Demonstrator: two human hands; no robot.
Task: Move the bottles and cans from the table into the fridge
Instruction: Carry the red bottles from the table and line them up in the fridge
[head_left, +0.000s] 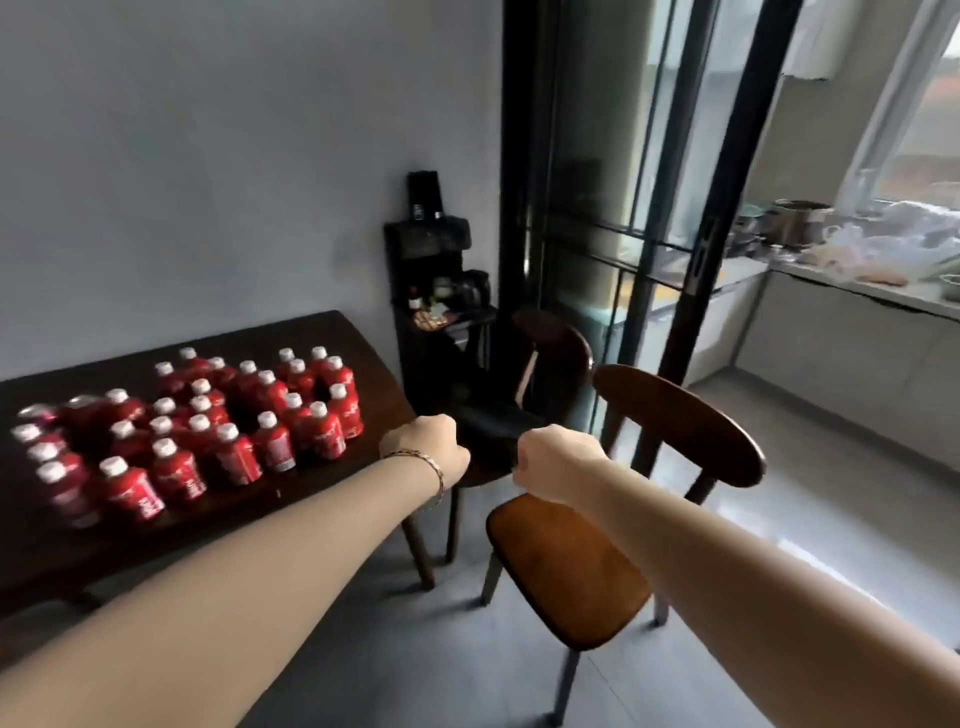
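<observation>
I count roughly twenty-six red bottles (236, 458) and what look like two cans (79, 413) on the bench (311, 332) at left, plus two wooden chairs (566, 561) to the right.

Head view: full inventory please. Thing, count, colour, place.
bottles: roughly thirty (blurred), red with white caps, standing grouped on the table
cans: apparently two, red with silvery tops, left end of the group
table: one, dark brown wood, left
chairs: two, brown wood, at the table's right end
shelf unit: one, black, in the corner, small items on it
sliding door: black frame, glass, centre right
counter: one, pale, beyond the door
pot: one, dark, on the counter
plastic bags: several, whitish, on the counter
fridge: not in view
left hand: fist, nothing seen in it
bracelet: one, on the left wrist
right hand: fist, nothing seen in it
</observation>
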